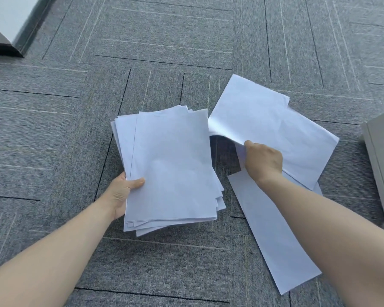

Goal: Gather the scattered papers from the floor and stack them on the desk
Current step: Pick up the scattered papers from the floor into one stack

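My left hand [122, 191] grips the left edge of an uneven stack of white papers [171, 167], held above the grey carpet with the thumb on top. To its right, my right hand [263, 161] pinches the near edge of a loose white sheet [268, 125], whose left corner curls up off the floor. One more white sheet [273, 235] lies flat on the carpet under my right forearm, partly hidden by it. The desk is not in view.
Grey carpet tiles [164, 52] cover the floor. A grey cabinet or furniture side [381, 165] stands at the right edge. A dark furniture base and a white wall [2, 41] are at the top left corner.
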Demonstrator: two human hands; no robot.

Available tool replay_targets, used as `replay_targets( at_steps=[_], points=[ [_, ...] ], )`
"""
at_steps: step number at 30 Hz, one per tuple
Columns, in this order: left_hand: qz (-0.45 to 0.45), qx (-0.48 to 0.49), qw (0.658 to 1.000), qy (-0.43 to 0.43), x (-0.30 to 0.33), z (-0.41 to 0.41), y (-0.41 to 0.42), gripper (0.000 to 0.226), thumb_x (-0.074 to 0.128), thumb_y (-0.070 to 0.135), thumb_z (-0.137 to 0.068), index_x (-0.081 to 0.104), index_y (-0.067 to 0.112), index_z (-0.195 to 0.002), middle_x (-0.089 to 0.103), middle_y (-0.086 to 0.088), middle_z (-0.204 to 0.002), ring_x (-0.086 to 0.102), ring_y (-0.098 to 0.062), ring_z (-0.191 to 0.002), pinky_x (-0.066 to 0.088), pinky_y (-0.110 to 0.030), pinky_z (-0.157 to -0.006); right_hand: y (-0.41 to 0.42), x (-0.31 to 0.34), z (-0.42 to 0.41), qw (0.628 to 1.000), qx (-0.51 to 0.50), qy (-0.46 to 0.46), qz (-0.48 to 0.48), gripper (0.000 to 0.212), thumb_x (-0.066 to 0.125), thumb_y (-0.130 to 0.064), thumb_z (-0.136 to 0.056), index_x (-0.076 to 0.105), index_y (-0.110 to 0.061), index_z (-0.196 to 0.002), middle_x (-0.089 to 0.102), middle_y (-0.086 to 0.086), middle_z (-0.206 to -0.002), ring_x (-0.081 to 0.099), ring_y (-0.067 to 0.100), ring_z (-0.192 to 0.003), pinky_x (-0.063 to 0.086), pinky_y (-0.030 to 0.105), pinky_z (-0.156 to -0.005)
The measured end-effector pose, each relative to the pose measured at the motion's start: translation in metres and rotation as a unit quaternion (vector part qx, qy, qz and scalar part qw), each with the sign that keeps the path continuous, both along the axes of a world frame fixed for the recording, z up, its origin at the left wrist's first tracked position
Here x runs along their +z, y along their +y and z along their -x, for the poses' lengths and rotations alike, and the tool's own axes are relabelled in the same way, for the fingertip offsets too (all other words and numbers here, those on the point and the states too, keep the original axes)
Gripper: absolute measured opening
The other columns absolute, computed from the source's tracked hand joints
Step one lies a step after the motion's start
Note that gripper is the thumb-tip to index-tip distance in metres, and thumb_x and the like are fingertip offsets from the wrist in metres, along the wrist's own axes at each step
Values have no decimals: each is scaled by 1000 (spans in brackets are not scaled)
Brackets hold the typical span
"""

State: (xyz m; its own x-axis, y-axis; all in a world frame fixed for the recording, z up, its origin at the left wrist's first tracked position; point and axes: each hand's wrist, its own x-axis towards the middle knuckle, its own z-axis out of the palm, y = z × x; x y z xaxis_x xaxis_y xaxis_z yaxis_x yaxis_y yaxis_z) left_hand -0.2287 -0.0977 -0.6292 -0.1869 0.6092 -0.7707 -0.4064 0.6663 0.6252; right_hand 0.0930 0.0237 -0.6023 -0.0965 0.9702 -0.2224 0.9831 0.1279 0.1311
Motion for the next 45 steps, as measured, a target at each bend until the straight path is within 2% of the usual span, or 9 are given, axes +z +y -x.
replay_targets(
  at_steps=[5, 11, 19, 22, 28, 32, 35, 40, 45],
  points=[
    [8, 17, 1000, 8, 0, 5, -2, 43, 57, -2, -88, 53, 6, -130, 65, -20, -117, 62, -40, -104, 51, -50, -84, -7, 13, -4, 986, -87, 130, -64, 16, 45, 0, -85, 51, -14, -89, 44, 2, -66, 43, 30, -64, 31, 32, -57],
    [20, -8, 1000, 16, 0, 2, -2, 38, 56, -4, -88, 53, 8, -124, 65, -19, -115, 64, -36, -93, 52, -47, -79, -31, 18, 17, 947, 24, 259, -187, 15, 55, 1, -82, 58, -13, -78, 60, 9, -61, 52, 33, -48, 28, 28, -50],
    [30, -32, 999, 25, 3, 4, -2, 37, 55, 6, -91, 55, 10, -128, 67, -17, -116, 65, -33, -94, 52, -44, -79, -69, -1, 51, 941, 179, 249, -141, 34, 57, -5, -72, 72, -21, -98, 70, -3, -70, 66, 25, -54, 38, 24, -42],
    [51, -17, 998, 27, 5, 4, -1, 28, 48, 26, -98, 60, 14, -119, 68, -11, -107, 64, -29, -91, 50, -39, -76, -81, -7, 58, 937, 246, 226, -99, 35, 62, -6, -67, 72, -22, -97, 73, -5, -77, 68, 25, -59, 41, 25, -41],
    [36, -35, 999, -3, 0, 9, 3, 59, 32, 69, -89, 65, 29, -118, 72, -6, -112, 66, -30, -104, 49, -48, -91, -99, -13, 71, 918, 362, 161, -10, 25, 65, -5, -62, 67, -22, -81, 65, -6, -67, 60, 21, -53, 24, 21, -42],
    [49, -33, 998, 5, 1, 7, 4, 42, 60, 40, -89, 60, 17, -125, 70, -11, -116, 66, -31, -103, 50, -46, -92, -102, -15, 77, 909, 388, 152, 27, 21, 67, -5, -62, 66, -19, -79, 63, -3, -66, 60, 23, -55, 22, 23, -45],
    [40, -48, 997, 48, -2, 5, 2, 42, 61, 6, -89, 53, 10, -130, 65, -16, -121, 65, -35, -103, 53, -47, -85, -101, -18, 78, 903, 397, 154, 62, 13, 59, -12, -79, 65, -17, -89, 66, 0, -80, 63, 26, -70, 28, 29, -50],
    [31, -46, 997, 58, -5, 2, 2, 33, 56, 0, -91, 53, 12, -121, 65, -16, -116, 65, -33, -94, 53, -46, -79, -99, -19, 72, 909, 362, 191, 72, 51, 24, -49, -91, 67, -22, -98, 71, -3, -94, 65, 25, -87, 44, 33, -59],
    [9, -29, 998, 53, -4, 1, 2, 36, 56, -2, -90, 53, 11, -124, 64, -17, -116, 64, -32, -90, 53, -45, -78, -73, -22, 53, 949, 217, 226, -32, 25, 50, -22, -89, 69, -14, -104, 72, 5, -92, 65, 33, -83, 54, 39, -60]
  ],
)
